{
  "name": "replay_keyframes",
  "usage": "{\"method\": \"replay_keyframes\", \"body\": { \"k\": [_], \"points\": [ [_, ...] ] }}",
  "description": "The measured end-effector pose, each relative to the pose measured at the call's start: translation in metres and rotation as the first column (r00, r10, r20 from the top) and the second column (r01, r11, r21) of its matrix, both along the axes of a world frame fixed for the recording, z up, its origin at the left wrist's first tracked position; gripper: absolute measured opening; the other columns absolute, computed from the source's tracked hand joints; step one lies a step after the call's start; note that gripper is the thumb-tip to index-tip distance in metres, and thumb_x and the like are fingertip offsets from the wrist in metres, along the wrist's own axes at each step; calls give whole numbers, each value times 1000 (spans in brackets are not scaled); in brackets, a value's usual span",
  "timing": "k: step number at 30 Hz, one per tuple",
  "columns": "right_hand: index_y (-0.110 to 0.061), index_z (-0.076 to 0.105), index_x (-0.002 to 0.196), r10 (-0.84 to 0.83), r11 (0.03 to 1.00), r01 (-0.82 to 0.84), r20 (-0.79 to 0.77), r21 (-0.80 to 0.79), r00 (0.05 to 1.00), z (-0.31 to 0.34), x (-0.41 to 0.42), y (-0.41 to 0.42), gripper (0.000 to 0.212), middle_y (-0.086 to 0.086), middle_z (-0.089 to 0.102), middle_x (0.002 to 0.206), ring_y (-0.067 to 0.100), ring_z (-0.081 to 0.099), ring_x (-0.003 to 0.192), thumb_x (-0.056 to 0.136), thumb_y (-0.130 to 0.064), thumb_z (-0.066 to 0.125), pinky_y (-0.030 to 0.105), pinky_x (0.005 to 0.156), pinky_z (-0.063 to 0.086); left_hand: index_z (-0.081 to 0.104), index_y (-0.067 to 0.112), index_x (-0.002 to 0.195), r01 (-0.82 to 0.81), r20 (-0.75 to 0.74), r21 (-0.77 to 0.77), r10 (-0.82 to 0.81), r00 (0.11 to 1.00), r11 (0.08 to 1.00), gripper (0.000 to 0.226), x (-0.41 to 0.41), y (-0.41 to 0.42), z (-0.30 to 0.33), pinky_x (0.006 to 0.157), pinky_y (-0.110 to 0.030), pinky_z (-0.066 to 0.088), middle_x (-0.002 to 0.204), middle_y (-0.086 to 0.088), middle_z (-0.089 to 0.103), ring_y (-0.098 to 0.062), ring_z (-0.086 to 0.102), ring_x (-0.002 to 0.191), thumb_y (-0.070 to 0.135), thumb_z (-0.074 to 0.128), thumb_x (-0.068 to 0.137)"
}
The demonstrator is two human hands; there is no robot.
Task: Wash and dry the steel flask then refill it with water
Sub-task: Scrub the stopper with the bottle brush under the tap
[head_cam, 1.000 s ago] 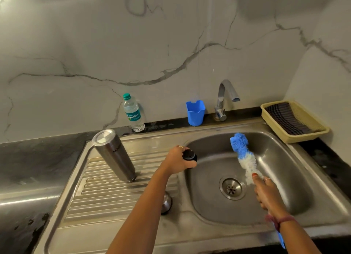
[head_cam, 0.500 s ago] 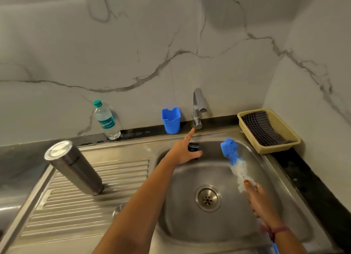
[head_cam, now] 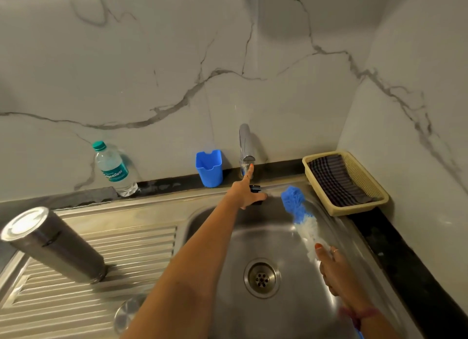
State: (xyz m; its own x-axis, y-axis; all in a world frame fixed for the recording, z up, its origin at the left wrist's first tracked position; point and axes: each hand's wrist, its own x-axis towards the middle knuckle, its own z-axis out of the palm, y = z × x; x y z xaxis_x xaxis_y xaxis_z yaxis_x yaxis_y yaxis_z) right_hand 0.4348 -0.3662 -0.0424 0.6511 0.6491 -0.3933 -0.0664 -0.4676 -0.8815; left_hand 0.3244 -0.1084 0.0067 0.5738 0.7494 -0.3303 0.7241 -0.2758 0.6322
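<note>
Now left hand (head_cam: 244,194) nearer tap (head_cam: 245,146).

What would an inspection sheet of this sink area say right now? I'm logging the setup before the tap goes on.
Surface: steel sink with ribbed drainboard; no running water seen.
Job's things: steel flask stands inverted on the drainboard; small black cap in the left hand; blue-and-white bottle brush in the right hand.
Clutter: plastic water bottle, blue cup, yellow basket holding a dark checked cloth.
Grippers: left hand points a finger at the tap; right hand grips the brush.
Cables: nothing seen.
Surroundings: marble-pattern walls, dark counter edge.
</note>
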Motion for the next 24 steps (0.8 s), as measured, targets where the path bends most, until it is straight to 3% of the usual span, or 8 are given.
{"method": "replay_keyframes", "body": {
  "k": [3,7,10,14,24],
  "points": [
    [-19,54,96,9,1000,-9,-5,3,1000,2,2,6,19,-9,37,38,2,30,30,98,-36,46,16,31,24,-15,42,154,14,-6,-6,-14,1000,1000,109,4,7,-4,56,-26,55,152,-16,39,-29,57,92,40,71,89],
    [-12,56,105,12,1000,-12,-7,4,1000,3,1,9,23,-7,38,43,1,31,30,99,-32,47,15,30,25,-20,40,153,27,-34,-14,-28,999,1000,111,5,9,-7,73,-33,59,141,-21,49,-30,60,93,40,71,89],
    [-10,57,110,10,1000,-10,-6,-7,1000,3,0,11,27,-5,39,46,1,32,29,99,-32,46,15,30,25,-22,38,153,47,-38,-16,-48,998,999,116,4,9,-6,86,-38,58,147,-20,45,-35,61,106,39,73,87],
    [-9,58,113,25,1000,-25,-2,-17,1000,2,-2,11,31,-2,40,50,0,32,30,99,-33,46,15,31,26,-24,37,152,37,-17,-60,-38,999,998,120,6,7,-5,86,-40,58,154,-18,36,-38,55,118,36,76,85],
    [-9,58,114,16,999,-16,-1,-31,1000,3,-2,11,31,-2,41,49,0,33,29,99,-33,46,15,30,27,-25,34,152,18,-22,-56,-19,1000,998,124,12,4,-9,97,-43,53,144,-20,47,-36,58,115,36,78,83]
  ]
}}
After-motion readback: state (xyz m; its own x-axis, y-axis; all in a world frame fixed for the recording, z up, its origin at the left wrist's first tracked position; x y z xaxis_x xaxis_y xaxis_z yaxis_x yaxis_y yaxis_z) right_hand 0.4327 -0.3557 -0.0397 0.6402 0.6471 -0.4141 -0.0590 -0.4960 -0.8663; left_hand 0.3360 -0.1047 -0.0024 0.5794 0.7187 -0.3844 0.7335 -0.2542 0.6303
